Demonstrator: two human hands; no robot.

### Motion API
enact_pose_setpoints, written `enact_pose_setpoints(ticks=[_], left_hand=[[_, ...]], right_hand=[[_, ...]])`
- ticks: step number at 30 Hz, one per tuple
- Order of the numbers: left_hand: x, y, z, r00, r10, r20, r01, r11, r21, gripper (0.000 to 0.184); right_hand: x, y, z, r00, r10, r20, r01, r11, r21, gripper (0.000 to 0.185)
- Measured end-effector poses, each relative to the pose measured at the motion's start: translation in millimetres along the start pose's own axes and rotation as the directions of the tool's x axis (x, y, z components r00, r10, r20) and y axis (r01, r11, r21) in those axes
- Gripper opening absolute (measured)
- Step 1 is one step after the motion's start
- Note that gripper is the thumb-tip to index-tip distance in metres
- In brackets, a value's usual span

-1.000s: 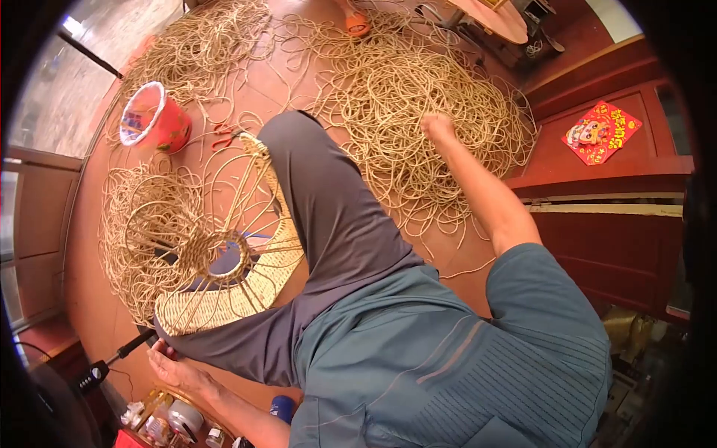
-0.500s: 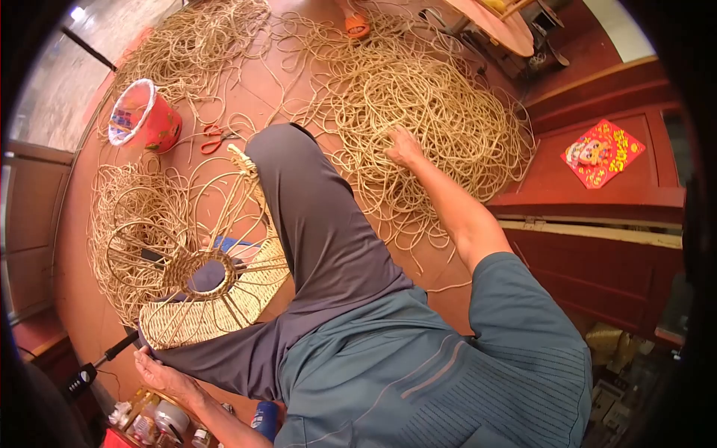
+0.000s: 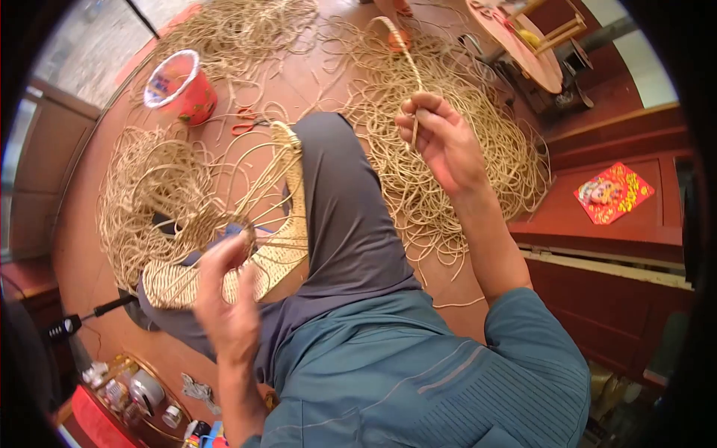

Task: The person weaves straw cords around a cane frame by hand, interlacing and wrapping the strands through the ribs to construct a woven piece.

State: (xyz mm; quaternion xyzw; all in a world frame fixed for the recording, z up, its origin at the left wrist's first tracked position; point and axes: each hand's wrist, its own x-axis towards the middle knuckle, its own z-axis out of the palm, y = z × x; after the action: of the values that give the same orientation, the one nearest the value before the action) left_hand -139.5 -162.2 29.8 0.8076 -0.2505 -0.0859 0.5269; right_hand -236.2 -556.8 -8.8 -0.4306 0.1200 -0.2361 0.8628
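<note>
My right hand (image 3: 446, 145) is raised over the big heap of straw-coloured cord (image 3: 433, 194). Thumb and fingers pinch a single strand of twisted cord (image 3: 404, 51), which arches up above them. My left hand (image 3: 228, 306) hovers in front of the woven piece, thumb and fingers apart and somewhat blurred; I see nothing held in it. Resting against my legs is a curved, part-woven cord piece (image 3: 170, 284), with a braided band and long loose strands (image 3: 258, 175) fanning from it. My left hand hides part of its middle.
A red bucket with a white rim (image 3: 200, 97) stands at the upper left, near red-handled scissors (image 3: 246, 128). More cord (image 3: 134, 194) lies on the left. Red wooden furniture (image 3: 627, 246) borders the right. A tray of small items (image 3: 146, 392) sits lower left.
My right hand has lifted from the cord heap with a strand pinched in it. My left hand has come up from beside my leg to the woven piece. The view has shifted slightly.
</note>
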Motion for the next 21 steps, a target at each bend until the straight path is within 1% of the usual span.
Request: enact_pose_setpoints(ticks=[1, 2, 4, 6, 7, 8, 9, 10, 11, 12, 14, 15, 16, 17, 18, 19, 20, 21], left_hand=[[10.6, 15.1, 15.4, 0.993, 0.044, 0.107, -0.04, 0.999, -0.036, 0.05], [20.6, 34.9, 31.9, 0.981, 0.09, 0.172, -0.078, 0.994, -0.077, 0.058], [32.1, 41.4, 68.7, 0.924, 0.281, 0.258, -0.206, 0.937, -0.283, 0.062], [14.9, 40.7, 103.0, 0.933, 0.159, 0.323, -0.003, 0.901, -0.435, 0.05], [10.5, 35.9, 104.3, 0.893, 0.068, 0.444, 0.183, 0.848, -0.498, 0.043], [6.6, 31.9, 102.9, 0.823, -0.002, 0.567, 0.367, 0.764, -0.531, 0.037], [1.7, 27.6, 96.7, 0.805, 0.047, 0.592, 0.347, 0.771, -0.534, 0.029], [-5.0, 25.1, 83.1, 0.726, 0.019, 0.688, 0.461, 0.729, -0.507, 0.027], [-15.0, 18.2, 73.0, 0.719, 0.006, 0.695, 0.505, 0.684, -0.527, 0.027], [-26.9, 9.1, 64.3, 0.708, -0.004, 0.706, 0.548, 0.634, -0.546, 0.028], [-48.4, -14.2, 43.7, 0.727, -0.142, 0.671, 0.578, 0.654, -0.488, 0.029], [-53.5, -21.1, 27.4, 0.67, -0.264, 0.694, 0.666, 0.627, -0.405, 0.027], [-62.3, -28.6, 14.8, 0.682, -0.334, 0.651, 0.679, 0.621, -0.392, 0.027], [-69.7, -38.2, 1.7, 0.688, -0.365, 0.628, 0.693, 0.586, -0.419, 0.028], [-75.5, -45.0, -11.3, 0.724, -0.414, 0.552, 0.676, 0.587, -0.446, 0.029], [-81.2, -53.0, -26.8, 0.751, -0.46, 0.475, 0.658, 0.59, -0.468, 0.031], [-85.2, -67.5, -51.7, 0.779, -0.422, 0.464, 0.621, 0.621, -0.478, 0.032], [-89.1, -77.6, -66.1, 0.827, -0.412, 0.383, 0.562, 0.583, -0.587, 0.035]], right_hand=[[-12.8, -1.9, 28.9, 0.99, -0.013, 0.14, 0.011, 1.0, 0.015, 0.02], [-27.5, -1.9, 57.4, 0.981, 0.032, 0.194, -0.037, 0.999, 0.022, 0.018], [-54.8, 6.1, 102.2, 0.946, 0.119, 0.302, -0.135, 0.99, 0.033, 0.015], [-65.4, 17.5, 119.5, 0.92, 0.14, 0.366, -0.169, 0.984, 0.049, 0.012], [-63.4, 15.6, 121.2, 0.915, 0.151, 0.374, -0.175, 0.984, 0.03, 0.011], [-61.0, 14.2, 120.5, 0.922, 0.135, 0.363, -0.154, 0.988, 0.024, 0.01], [-58.2, 12.9, 118.6, 0.93, 0.116, 0.348, -0.131, 0.991, 0.02, 0.01], [-55.7, 12.7, 117.2, 0.94, 0.093, 0.327, -0.104, 0.994, 0.017, 0.009], [-53.3, 13.3, 116.3, 0.968, 0.118, 0.221, -0.12, 0.993, -0.004, 0.01], [-46.1, 14.4, 107.6, 0.967, 0.111, 0.23, -0.117, 0.993, 0.011, 0.01], [-22.6, 13.1, 81.6, 0.966, 0.095, 0.239, -0.106, 0.994, 0.033, 0.012], [-12.9, 8.2, 75.3, 0.976, 0.034, 0.213, -0.027, 0.999, -0.034, 0.012], [-4.7, 3.6, 68.3, 0.982, -0.028, 0.186, 0.048, 0.994, -0.103, 0.013], [6.3, -1.0, 61.2, 0.982, -0.095, 0.165, 0.123, 0.977, -0.174, 0.014], [20.7, -5.7, 52.8, 0.976, -0.175, 0.127, 0.206, 0.933, -0.295, 0.013], [35.5, -10.0, 41.9, 0.961, -0.258, 0.095, 0.274, 0.867, -0.417, 0.013], [50.1, -14.8, 28.6, 0.937, -0.343, 0.073, 0.327, 0.78, -0.534, 0.013], [65.0, -19.3, 10.7, 0.918, -0.395, 0.042, 0.322, 0.679, -0.659, 0.014]])
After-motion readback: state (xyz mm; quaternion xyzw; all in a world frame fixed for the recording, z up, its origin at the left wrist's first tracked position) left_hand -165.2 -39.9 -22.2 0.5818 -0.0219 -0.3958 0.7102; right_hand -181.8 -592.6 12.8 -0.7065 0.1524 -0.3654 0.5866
